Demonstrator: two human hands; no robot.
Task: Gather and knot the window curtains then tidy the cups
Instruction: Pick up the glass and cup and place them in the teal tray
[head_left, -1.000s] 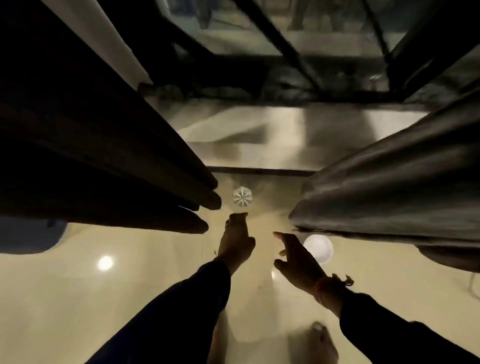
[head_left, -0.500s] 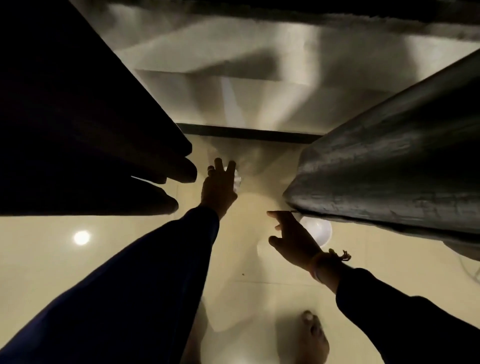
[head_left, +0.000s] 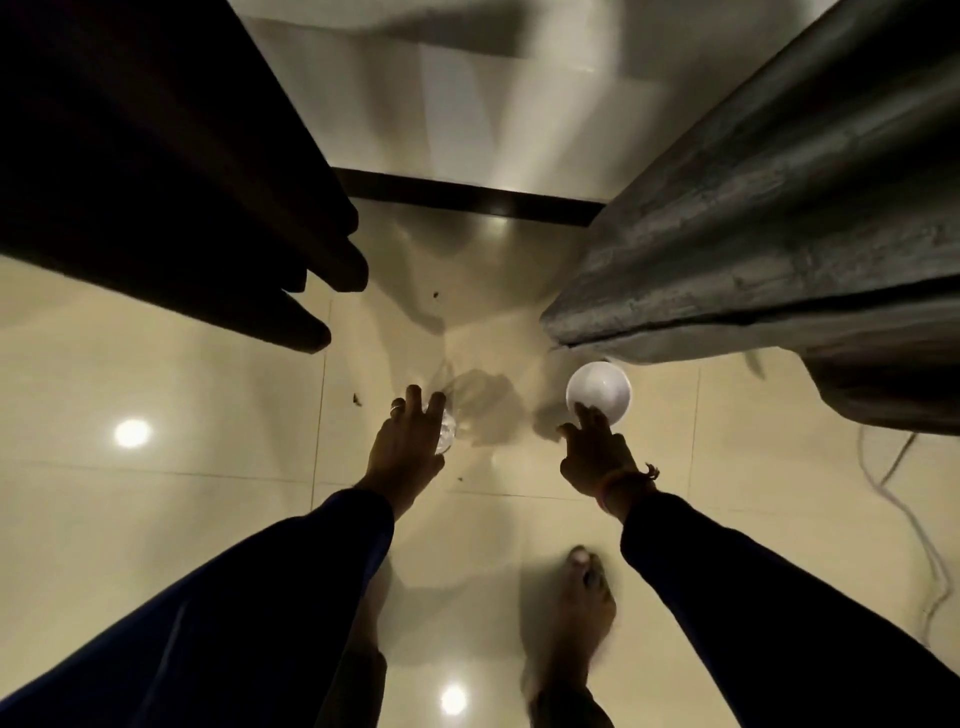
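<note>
Cups are the matter now: 2 stand on the glossy cream tiled floor, each directly ahead of its own hand. The round white cup, seen from above with its open mouth upward, is set just in front of the right hand; the fingertips overlap its near rim, spread wide, and nothing is held yet. The clear faceted glass cup lies at the fingers of the left hand and is largely hidden by them; whether it is already gripped cannot be told. Both cups are upright, so a reach forward and down is judged the coming move. Beyond them hang the gathered dark curtain to the left and the grey textured curtain to the right, whose hem hangs just above the white cup. A bare foot is planted behind.
</note>
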